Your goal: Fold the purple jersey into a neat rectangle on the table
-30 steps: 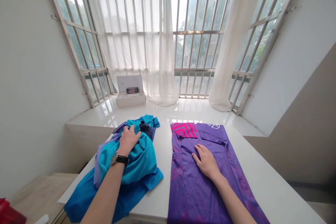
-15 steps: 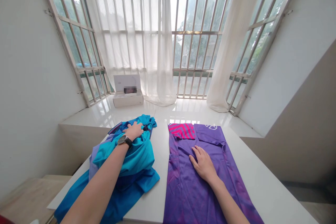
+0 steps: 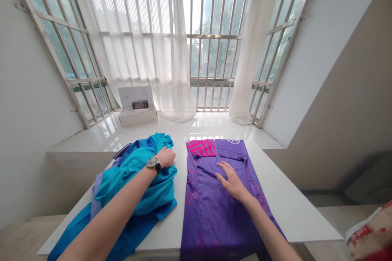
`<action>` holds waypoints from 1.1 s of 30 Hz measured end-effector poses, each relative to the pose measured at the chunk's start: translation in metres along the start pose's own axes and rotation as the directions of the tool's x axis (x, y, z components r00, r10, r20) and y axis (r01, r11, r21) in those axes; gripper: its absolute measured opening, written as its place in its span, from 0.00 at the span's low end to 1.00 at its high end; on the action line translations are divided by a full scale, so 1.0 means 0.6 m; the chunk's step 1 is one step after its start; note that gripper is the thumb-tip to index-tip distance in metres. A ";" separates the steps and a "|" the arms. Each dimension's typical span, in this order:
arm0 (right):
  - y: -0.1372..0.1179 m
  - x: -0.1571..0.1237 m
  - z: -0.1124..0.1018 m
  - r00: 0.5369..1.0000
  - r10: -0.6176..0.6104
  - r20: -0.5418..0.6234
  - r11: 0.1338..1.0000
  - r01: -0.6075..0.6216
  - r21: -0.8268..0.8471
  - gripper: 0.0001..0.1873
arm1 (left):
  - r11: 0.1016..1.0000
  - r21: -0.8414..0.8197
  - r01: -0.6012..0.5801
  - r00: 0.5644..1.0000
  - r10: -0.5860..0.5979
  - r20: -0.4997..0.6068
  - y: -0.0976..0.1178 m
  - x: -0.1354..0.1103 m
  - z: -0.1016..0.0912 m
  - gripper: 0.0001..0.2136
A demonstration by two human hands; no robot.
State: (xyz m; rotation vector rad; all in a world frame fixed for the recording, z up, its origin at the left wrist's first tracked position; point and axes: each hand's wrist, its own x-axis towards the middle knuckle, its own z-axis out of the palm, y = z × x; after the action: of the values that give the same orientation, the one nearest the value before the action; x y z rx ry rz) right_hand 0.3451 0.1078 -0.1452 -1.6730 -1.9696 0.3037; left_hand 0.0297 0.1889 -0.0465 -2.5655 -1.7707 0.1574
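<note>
On the left half of the white table lies a crumpled pile of clothes, with a turquoise garment on top and bright blue and lilac cloth beneath. My left hand, with a watch on its wrist, rests at the right side of this pile. Its fingers bend down into the turquoise cloth and are partly hidden. A purple garment with a pink striped patch is spread flat to the right. Over its middle is my right hand, fingers loosely stretched and holding nothing; contact with the cloth is unclear.
Behind the white table runs a glossy white window ledge. An opened white box stands on the ledge at the left, before sheer curtains and a barred window. A red and beige patterned item is at the lower right.
The view has turned right. My left hand has gone from lying spread on the pile to bent fingers at its right side. My right hand stays over the purple garment, fingers still stretched.
</note>
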 end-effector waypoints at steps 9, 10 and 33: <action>0.102 -0.172 -0.127 0.962 0.146 -0.230 0.989 -0.136 0.059 0.25 | 0.972 -0.087 -0.217 0.974 0.210 -0.088 0.163 -0.105 0.042 0.20; 0.116 -0.209 -0.130 0.944 0.209 -0.257 0.977 -0.189 0.100 0.24 | 0.955 -0.153 -0.253 0.961 0.230 -0.152 0.179 -0.134 0.067 0.22; 0.116 -0.396 -0.137 0.822 0.553 -0.137 0.731 -0.400 0.553 0.22 | 0.909 -0.261 -0.324 0.933 0.262 -0.248 0.184 -0.272 0.175 0.30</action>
State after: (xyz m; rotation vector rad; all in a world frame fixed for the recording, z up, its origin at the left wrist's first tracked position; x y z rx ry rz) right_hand 0.4689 -0.1209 -0.1706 -1.7189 -1.0734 0.6579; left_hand 0.0652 -0.0073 -0.1475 -2.9150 -1.4193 -0.3937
